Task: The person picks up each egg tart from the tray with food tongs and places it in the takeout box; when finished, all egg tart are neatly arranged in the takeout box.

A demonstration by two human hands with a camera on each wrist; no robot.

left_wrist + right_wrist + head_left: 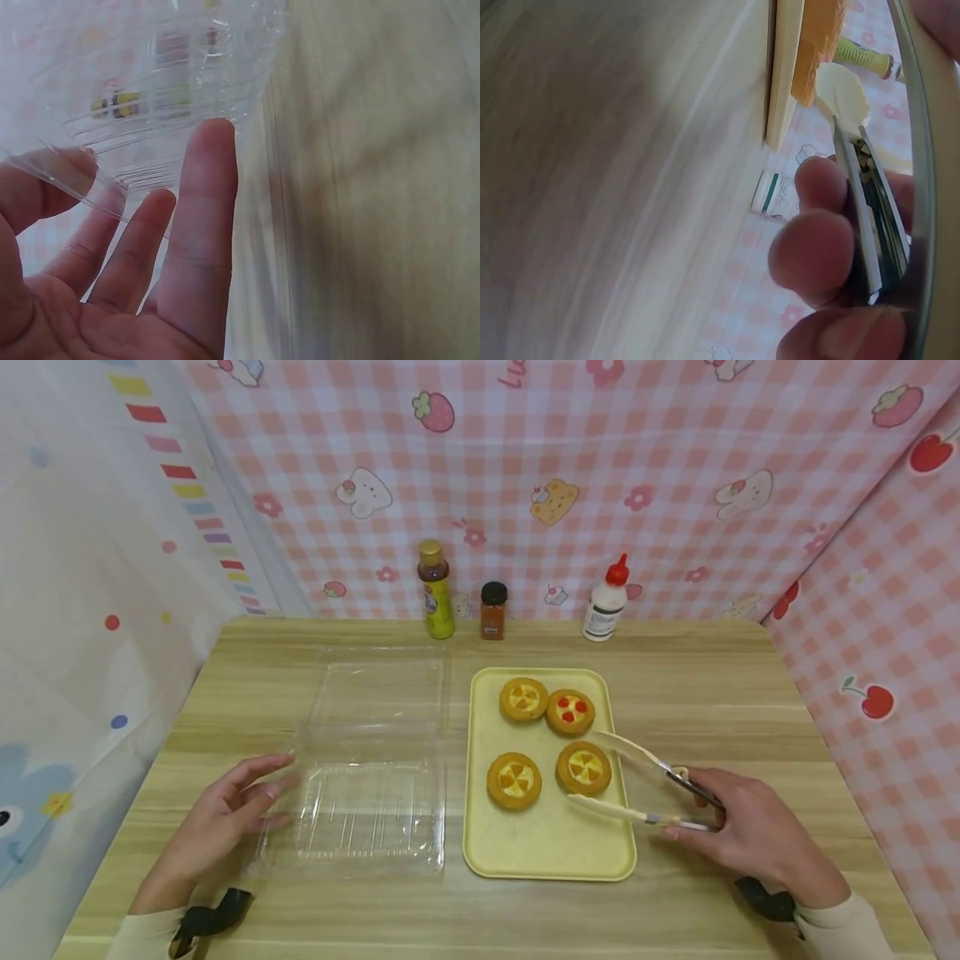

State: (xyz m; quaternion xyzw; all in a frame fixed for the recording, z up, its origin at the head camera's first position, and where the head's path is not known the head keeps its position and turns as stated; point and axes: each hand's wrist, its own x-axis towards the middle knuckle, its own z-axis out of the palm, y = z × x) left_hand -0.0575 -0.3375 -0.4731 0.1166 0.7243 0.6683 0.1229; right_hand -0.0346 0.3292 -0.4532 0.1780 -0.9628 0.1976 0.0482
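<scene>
My right hand point(757, 827) grips a pair of tongs point(656, 762) with pale tips and metal arms. Their arms are spread, one tip on either side of a round tart point(583, 768) topped with yellow wedges. That tart sits at the right of a yellow tray point(547, 858). Also on the tray are a red-dotted tart point(570, 712) and two more wedge-topped tarts, one at the back point(523, 700) and one at the left point(513, 781). My left hand point(217, 818) is at the left edge of a clear plastic clamshell box point(367, 810), its fingers extended against the side in the left wrist view.
The box's lid point(382, 689) lies folded back behind its base. Along the table's back edge stand a yellow-green bottle point(437, 597), a black-capped spice jar point(492, 614) and a white bottle with a red nozzle point(604, 606). Patterned cloth hangs around the wooden table point(697, 685).
</scene>
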